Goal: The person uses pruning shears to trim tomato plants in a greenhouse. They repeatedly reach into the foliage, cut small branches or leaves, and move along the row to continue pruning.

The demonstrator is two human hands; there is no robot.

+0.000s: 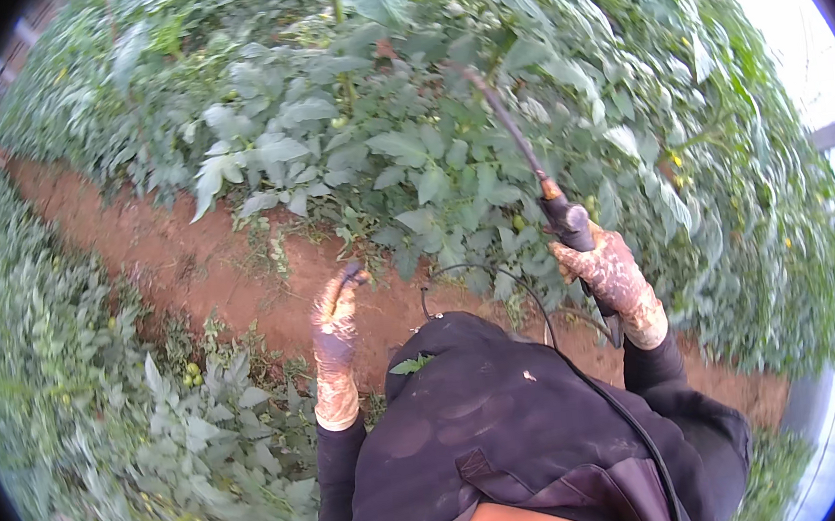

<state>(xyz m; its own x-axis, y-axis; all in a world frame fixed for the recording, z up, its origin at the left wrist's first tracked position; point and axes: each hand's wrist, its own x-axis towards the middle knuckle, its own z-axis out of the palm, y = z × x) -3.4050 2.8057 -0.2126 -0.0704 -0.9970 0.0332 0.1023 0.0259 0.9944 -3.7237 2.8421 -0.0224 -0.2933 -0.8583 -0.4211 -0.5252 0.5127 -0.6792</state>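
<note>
My right hand (615,275), in a stained light glove, is closed around the dark handle of a spray wand (519,138). The wand points up and away into the leaves of the tomato plants (413,140), and its tip is blurred among them. My left hand (337,325), in a similar dirty glove, is raised over the soil path with its fingers bent; whether something dark lies at its fingertips I cannot tell. A thin black hose (629,421) runs over my dark clothing. A small green leaf (411,365) lies on that clothing.
Dense tomato plants stand ahead and to the right, and another row (200,432) with green tomatoes (192,375) is at the left. Between the rows runs a reddish soil path (199,266). Pale sheeting (812,57) shows at the right edge.
</note>
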